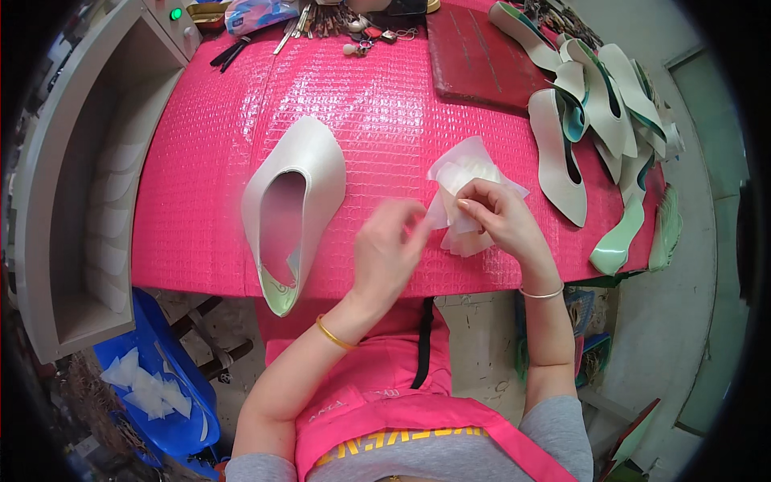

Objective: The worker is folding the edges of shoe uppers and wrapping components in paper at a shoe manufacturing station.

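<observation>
A small heap of thin, translucent white pieces [470, 161] lies on the pink-covered table in front of me. My right hand [502, 213] is over the heap, thumb and forefinger pinched on one of its sheets. At the heap's left edge is my left hand [389, 245], its fingers curled but smeared by motion; whether they grip the sheet there cannot be made out. To the left of that hand rests a white shoe upper [321, 173] with a pointed toe facing away, an oval opening and a pale green inside at the heel.
Several white shoe uppers [556, 161] with green linings pile up at the right, near a dark red board [482, 64]. Tools and keys [325, 20] line the far edge. A grey shelf unit [88, 161] borders the left; below it, a blue bin [193, 394] contains white scraps.
</observation>
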`<state>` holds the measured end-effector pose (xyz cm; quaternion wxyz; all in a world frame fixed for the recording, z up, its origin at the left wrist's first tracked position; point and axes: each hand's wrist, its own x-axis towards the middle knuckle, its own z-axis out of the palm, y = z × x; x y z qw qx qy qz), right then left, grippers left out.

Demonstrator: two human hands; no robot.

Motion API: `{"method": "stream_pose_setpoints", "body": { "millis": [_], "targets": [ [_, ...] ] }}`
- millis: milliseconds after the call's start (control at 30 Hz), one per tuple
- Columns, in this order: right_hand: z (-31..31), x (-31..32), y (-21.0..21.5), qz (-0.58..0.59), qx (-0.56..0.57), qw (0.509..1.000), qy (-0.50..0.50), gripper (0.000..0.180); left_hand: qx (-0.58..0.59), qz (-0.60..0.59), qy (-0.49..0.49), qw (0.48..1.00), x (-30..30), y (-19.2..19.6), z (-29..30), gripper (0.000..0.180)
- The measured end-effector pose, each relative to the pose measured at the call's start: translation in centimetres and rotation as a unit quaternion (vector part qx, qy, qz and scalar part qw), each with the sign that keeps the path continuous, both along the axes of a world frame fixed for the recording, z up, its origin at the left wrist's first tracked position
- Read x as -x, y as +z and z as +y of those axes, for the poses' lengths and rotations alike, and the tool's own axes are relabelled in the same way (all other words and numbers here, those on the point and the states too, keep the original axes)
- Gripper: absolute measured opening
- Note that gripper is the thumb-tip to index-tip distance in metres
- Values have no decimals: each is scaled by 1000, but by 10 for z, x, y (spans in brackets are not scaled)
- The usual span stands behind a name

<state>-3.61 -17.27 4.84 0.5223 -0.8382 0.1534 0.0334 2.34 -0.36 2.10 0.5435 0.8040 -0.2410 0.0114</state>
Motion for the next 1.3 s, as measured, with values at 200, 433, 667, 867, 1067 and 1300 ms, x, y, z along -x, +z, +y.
{"method": "stream_pose_setpoints", "body": {
  "millis": [200,433,667,867,1067,1300],
  "targets": [
    [15,-5,-9,-36,77,996,-3,10,3,329,-225,917,-10,-11,-12,19],
    [-13,-10,-3,-51,-62,996,-37,9,142,432,-251,854,-13,-26,-14,19],
    [-40,-12,6,-34,-31,999,-16,13,103,399,-192,891,0,-15,-19,21],
    [-52,-13,21,-4,-10,1000,6,11,102,369,-198,902,-1,-17,-21,20],
    [-3,-10,26,-109,252,957,100,8,-40,80,-40,995,-32,1,-12,43],
    [28,-10,12,-128,250,959,-30,17,181,366,-174,896,-34,-28,-28,26]
  ]
}}
